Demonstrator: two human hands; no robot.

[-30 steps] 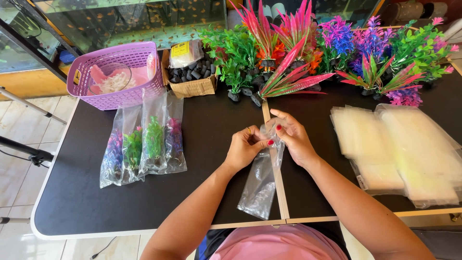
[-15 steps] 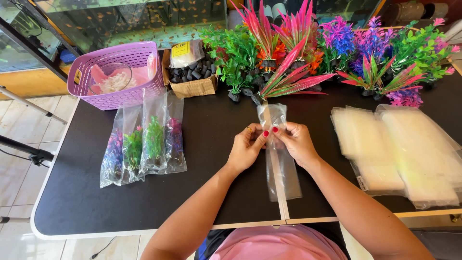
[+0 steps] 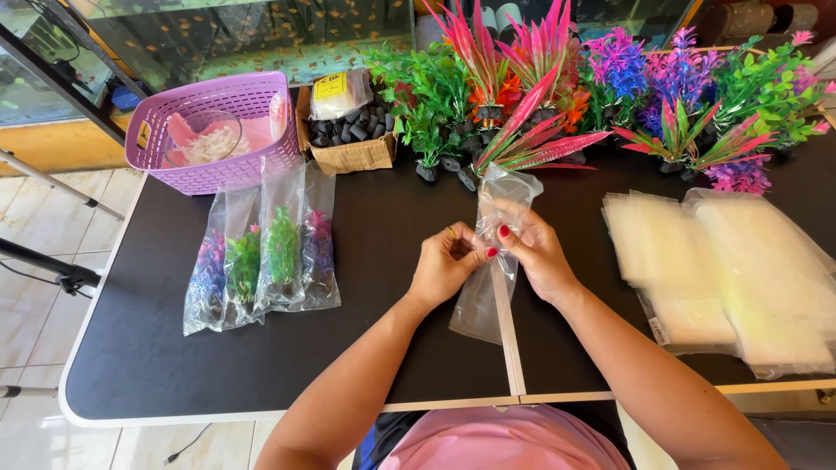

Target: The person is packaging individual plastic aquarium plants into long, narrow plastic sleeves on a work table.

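Single head view, looking steeply down, close over black table (image 3: 383,348).

Clear bag (image 3: 488,261) mid-table; filled bags (image 3: 261,257) left; flat stack (image 3: 731,278) right

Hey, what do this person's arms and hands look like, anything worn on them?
Both forearms are bare, with no sleeves, watch or bracelet in view. The right hand has red-painted fingernails, and a red nail shows on the left hand too, which may also wear a ring, though that is too small to tell. A pink top shows at the bottom edge.
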